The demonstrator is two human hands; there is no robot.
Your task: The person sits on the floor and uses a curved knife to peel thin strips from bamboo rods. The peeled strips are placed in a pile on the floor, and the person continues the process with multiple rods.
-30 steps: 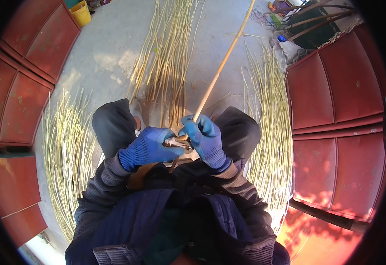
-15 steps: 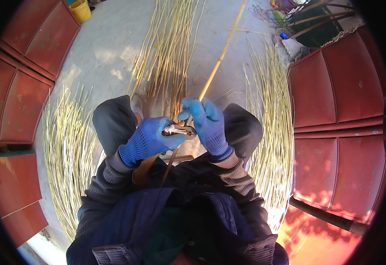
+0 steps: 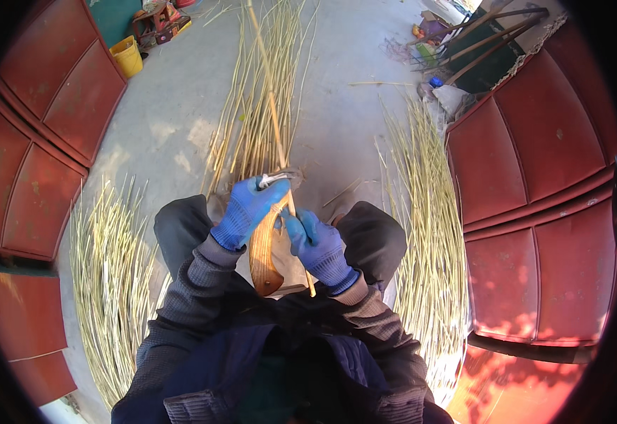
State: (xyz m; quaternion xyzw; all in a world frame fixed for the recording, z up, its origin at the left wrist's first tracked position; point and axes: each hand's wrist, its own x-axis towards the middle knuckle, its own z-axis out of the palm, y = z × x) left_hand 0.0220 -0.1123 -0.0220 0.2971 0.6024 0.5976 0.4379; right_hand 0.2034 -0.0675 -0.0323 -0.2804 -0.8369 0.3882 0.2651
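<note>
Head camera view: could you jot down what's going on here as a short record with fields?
Left hand: blue-gloved left hand grips a wooden-handled tool near its metal end
Right hand: blue-gloved right hand pinches a long pale cane
Cane: runs from the hands away over the floor
Floor: grey concrete floor with three piles of thin canes
Sides: red panelled doors
Far corner: yellow bucket

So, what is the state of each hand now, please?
Left hand: closed on a wooden-handled tool.
Right hand: closed around a long yellow stick.
</note>
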